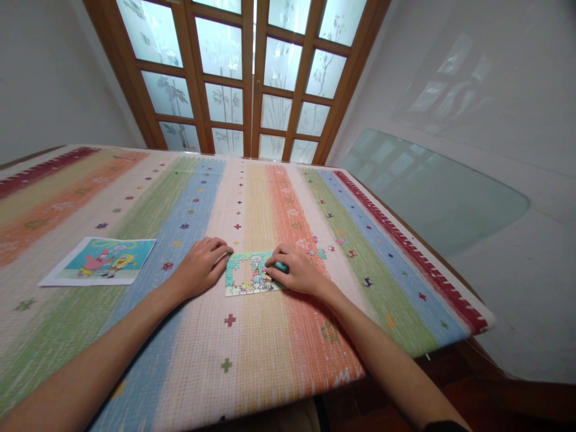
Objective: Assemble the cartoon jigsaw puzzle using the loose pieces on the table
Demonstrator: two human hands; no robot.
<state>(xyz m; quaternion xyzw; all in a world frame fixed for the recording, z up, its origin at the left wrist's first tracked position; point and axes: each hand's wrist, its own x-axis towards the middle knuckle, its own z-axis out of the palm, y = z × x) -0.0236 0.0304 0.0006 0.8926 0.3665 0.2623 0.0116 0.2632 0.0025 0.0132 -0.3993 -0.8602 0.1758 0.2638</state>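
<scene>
A partly assembled jigsaw puzzle (233, 287) lies flat on the cloth in front of me, its frame joined and the cloth showing through a gap left of the middle. At its upper left corner, my left hand (204, 264) rests with curled fingers and thumb against the edge. My right hand (294, 268) reaches over the puzzle's right side, thumb and forefinger pinched on a small puzzle piece that they mostly cover. Past that hand, several loose puzzle pieces (319, 252) are scattered. A printed reference picture (101, 262) of cartoon figures lies to the left.
A striped tablecloth (193, 360) covers the table, whose front edge runs close to me and whose right edge slopes away. A pale glass panel (432, 192) stands at the right wall. Wooden doors (249, 78) with frosted panes rise behind the table.
</scene>
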